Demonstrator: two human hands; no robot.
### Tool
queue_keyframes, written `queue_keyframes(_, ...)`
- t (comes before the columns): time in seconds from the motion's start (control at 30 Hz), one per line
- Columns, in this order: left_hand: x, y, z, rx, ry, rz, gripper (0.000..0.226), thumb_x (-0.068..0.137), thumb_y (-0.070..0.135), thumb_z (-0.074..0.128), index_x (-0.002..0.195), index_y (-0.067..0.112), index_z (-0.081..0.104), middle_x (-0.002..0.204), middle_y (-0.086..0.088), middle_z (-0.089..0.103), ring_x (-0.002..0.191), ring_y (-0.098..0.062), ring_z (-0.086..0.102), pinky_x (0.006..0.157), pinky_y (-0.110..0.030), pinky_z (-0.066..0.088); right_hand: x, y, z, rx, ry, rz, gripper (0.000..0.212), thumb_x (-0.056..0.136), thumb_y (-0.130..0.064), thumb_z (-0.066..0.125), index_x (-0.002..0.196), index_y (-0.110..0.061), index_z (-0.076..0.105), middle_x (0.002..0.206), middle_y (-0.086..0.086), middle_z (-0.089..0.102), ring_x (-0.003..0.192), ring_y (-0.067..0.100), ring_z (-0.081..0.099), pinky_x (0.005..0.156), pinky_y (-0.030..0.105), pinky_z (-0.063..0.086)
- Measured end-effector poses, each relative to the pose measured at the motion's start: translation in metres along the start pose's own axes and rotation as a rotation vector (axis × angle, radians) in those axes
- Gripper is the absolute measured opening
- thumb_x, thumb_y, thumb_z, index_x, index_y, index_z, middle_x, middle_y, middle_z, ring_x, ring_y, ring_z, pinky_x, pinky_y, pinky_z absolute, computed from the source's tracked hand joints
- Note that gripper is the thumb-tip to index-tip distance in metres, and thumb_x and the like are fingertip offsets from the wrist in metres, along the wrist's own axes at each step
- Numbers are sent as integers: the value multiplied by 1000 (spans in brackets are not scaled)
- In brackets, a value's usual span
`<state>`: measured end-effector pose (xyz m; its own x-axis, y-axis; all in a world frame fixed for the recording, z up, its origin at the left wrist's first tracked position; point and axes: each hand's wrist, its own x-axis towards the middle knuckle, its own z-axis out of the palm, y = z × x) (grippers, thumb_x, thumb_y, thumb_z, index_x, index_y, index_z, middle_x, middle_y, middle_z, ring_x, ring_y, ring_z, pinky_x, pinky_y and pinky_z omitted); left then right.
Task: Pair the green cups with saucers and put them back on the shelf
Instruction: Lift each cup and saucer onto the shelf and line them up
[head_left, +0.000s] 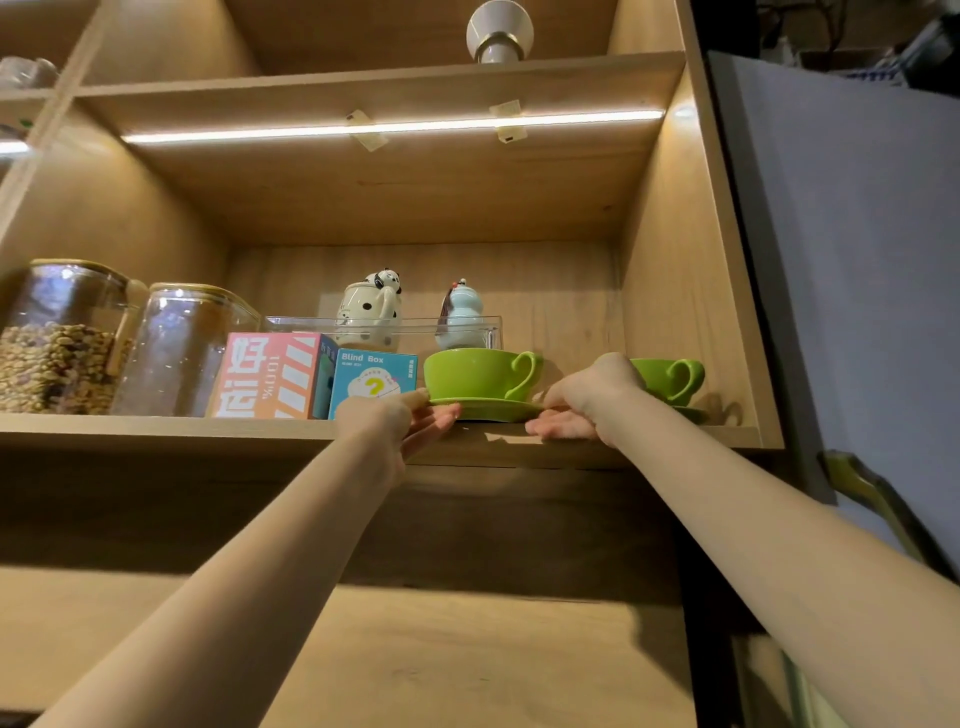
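A green cup (475, 378) stands on a green saucer (493, 408) at the front edge of the wooden shelf (156, 428). My left hand (402, 421) pinches the saucer's left rim, thumb on top and fingers underneath. My right hand (582, 402) pinches its right rim the same way. Behind my right hand a second green cup (672, 376) sits on its own saucer (691, 414) near the shelf's right wall, partly hidden by the hand.
Left of the cup stand a blue "Blind Box" carton (371, 384), a pink box (272, 376) and two glass jars (67, 340). Behind are a clear tray (415, 327) with a spotted ceramic pot (371, 309) and a pale figurine (462, 317). A grey cabinet door (857, 260) hangs open at right.
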<state>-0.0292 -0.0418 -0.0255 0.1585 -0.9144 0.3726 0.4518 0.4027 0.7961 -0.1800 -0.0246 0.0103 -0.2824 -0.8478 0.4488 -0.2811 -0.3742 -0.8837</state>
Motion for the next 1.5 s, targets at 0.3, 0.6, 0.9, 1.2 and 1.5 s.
queue_keyframes(0.3, -7, -49, -12, 979, 124, 940, 50, 86, 25, 40, 134, 11, 38, 137, -12, 40, 128, -25, 35, 109, -36, 28, -48, 56, 2, -760, 347, -823, 35, 95, -15, 37, 126, -10, 51, 121, 8, 63, 112, 20, 56, 90, 31, 48)
queue_keyframes(0.6, 6, -63, -17, 1207, 76, 976, 74, 77, 36, 23, 146, 19, 7, 157, 3, 9, 144, -8, -1, 111, -25, -11, -30, 72, 13, -1079, 157, -705, 57, 95, -33, 27, 146, -15, 9, 156, 1, 20, 144, 16, 14, 120, 39, 6)
queue_keyframes(0.9, 19, -69, -21, 1232, 114, 955, 74, 76, 35, 22, 147, 17, 8, 157, -1, 11, 145, -12, 1, 109, -24, -11, -23, 65, 19, -1062, 137, -681, 53, 94, -30, 30, 144, -13, 21, 149, 2, 35, 139, 19, 25, 120, 44, 4)
queue_keyframes(1.2, 31, -61, -29, 1250, 184, 938, 74, 74, 36, 26, 145, 15, 19, 156, -4, 19, 145, -16, 2, 116, -37, -6, -21, 63, 22, -950, 111, -696, 53, 94, -27, 34, 143, -12, 21, 151, 6, 31, 140, 20, 22, 120, 41, 3)
queue_keyframes(1.5, 29, -59, -32, 1158, 157, 944, 67, 72, 34, 28, 137, 18, 36, 152, -4, 30, 145, -15, 6, 116, -35, -5, -19, 64, 25, -1014, 68, -698, 54, 94, -28, 32, 143, -10, 20, 151, 8, 29, 141, 22, 19, 120, 43, -1)
